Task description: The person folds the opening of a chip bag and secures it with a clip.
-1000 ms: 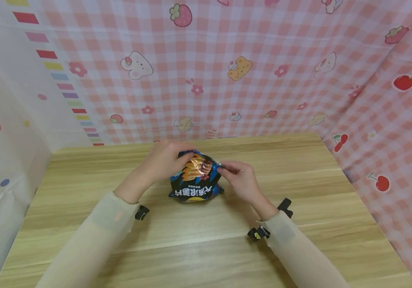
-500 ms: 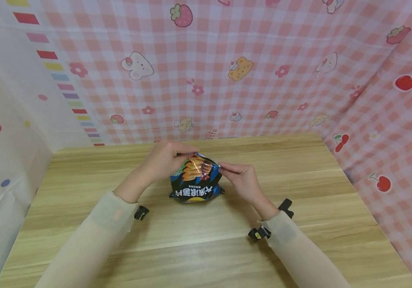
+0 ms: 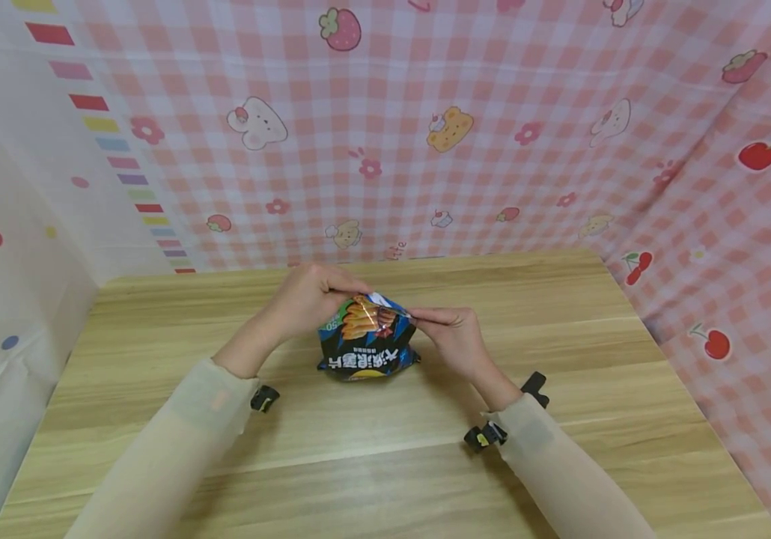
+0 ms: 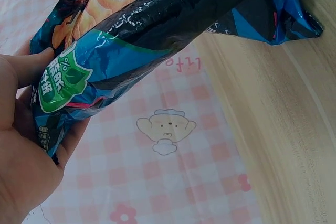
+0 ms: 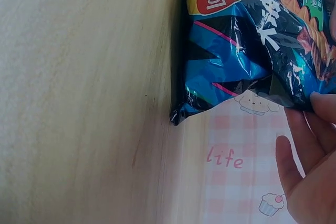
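Observation:
A black and blue bag of potato chips (image 3: pixel 367 340) stands tilted on the wooden table, its printed front toward me and its lettering upside down in the head view. My left hand (image 3: pixel 305 299) grips the bag's upper left corner, with the thumb on the front and fingers behind, as the left wrist view of the hand (image 4: pixel 26 124) shows. At the upper right corner my right hand (image 3: pixel 451 333) pinches the edge between thumb and fingers. A pale strip of the bag's inside shows along the top edge between both hands. The contents are hidden.
The wooden table (image 3: pixel 372 479) reaches back to a pink checked cloth (image 3: pixel 385 150) hanging behind it. Another cloth hangs at the right and a white dotted one at the left. Black camera mounts (image 3: pixel 486 436) sit at the wrists.
The bag's top edge has parted between the hands, and its pale inside has come into view. The left fingers have shifted slightly along the top edge; the bag's base has stayed put.

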A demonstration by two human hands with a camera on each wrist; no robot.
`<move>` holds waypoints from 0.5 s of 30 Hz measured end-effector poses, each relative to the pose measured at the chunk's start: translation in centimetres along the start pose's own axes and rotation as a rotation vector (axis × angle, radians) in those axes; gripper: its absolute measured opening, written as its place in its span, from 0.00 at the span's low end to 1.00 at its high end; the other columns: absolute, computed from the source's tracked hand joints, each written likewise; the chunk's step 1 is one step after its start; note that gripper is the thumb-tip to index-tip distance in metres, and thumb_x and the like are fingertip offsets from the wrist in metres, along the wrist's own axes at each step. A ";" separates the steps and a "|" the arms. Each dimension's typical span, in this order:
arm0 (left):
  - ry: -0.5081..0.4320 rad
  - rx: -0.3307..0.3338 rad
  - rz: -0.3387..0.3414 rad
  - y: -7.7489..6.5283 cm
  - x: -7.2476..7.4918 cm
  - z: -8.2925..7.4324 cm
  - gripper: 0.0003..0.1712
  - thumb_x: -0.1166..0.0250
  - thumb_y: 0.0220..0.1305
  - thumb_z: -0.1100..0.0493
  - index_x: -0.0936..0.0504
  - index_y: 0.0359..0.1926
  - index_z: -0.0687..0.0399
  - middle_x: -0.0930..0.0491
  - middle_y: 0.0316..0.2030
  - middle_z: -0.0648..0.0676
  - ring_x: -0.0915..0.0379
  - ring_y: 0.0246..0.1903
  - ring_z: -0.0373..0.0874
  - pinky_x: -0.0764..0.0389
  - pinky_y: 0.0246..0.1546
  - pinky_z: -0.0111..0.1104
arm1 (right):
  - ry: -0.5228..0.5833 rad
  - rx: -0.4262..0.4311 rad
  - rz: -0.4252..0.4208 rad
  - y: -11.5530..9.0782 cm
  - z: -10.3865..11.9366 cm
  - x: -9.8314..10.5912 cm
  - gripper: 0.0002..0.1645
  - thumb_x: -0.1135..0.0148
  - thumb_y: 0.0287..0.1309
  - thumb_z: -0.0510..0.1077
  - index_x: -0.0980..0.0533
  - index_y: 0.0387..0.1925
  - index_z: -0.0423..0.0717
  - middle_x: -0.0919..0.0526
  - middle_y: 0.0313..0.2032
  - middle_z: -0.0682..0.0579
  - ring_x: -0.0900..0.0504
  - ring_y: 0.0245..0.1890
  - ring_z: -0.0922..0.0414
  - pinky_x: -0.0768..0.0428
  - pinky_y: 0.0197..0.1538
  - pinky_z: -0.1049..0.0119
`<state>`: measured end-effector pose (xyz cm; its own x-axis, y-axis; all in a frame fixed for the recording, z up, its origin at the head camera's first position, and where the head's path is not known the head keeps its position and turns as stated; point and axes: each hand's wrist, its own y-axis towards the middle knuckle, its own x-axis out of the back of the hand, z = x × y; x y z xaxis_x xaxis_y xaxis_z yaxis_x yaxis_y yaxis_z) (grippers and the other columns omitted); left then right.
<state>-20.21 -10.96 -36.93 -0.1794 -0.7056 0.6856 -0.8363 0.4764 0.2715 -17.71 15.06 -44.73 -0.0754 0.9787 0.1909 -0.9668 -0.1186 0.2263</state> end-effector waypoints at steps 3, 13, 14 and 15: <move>-0.013 0.010 -0.001 0.1 -0.1 0.0 0.14 0.31 0.67 0.70 0.06 0.44 0.49 0.10 0.46 0.53 0.14 0.50 0.51 0.14 0.51 0.46 | 0.008 0.006 -0.011 0.0 -0.1 0.0 0.08 0.31 0.61 0.25 0.13 0.42 0.29 0.12 0.43 0.35 0.12 0.42 0.66 0.15 0.51 0.67; -0.020 -0.015 -0.006 0.1 -0.2 0.0 0.12 0.31 0.67 0.71 0.05 0.40 0.52 0.09 0.43 0.53 0.12 0.46 0.49 0.12 0.45 0.41 | -0.010 0.065 -0.032 -0.2 -0.4 -0.1 0.06 0.31 0.60 0.25 0.12 0.39 0.29 0.11 0.42 0.34 0.12 0.42 0.67 0.15 0.50 0.69; -0.017 -0.017 -0.007 0.1 -0.2 0.0 0.12 0.32 0.67 0.71 0.05 0.40 0.52 0.09 0.43 0.53 0.12 0.46 0.49 0.12 0.44 0.40 | -0.012 0.067 -0.034 -0.2 -0.4 -0.1 0.06 0.31 0.60 0.25 0.12 0.38 0.29 0.11 0.42 0.34 0.12 0.42 0.67 0.15 0.50 0.69; -0.014 -0.019 -0.007 0.1 -0.2 0.0 0.12 0.32 0.67 0.71 0.05 0.40 0.52 0.09 0.43 0.53 0.12 0.46 0.49 0.12 0.44 0.40 | -0.011 0.070 -0.034 -0.2 -0.5 -0.1 0.05 0.31 0.60 0.25 0.12 0.38 0.28 0.11 0.42 0.34 0.13 0.42 0.67 0.15 0.50 0.69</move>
<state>-20.20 -10.77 -37.03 -0.1808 -0.7165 0.6737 -0.8276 0.4810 0.2894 -17.63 15.07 -45.25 -0.0392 0.9805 0.1925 -0.9492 -0.0967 0.2994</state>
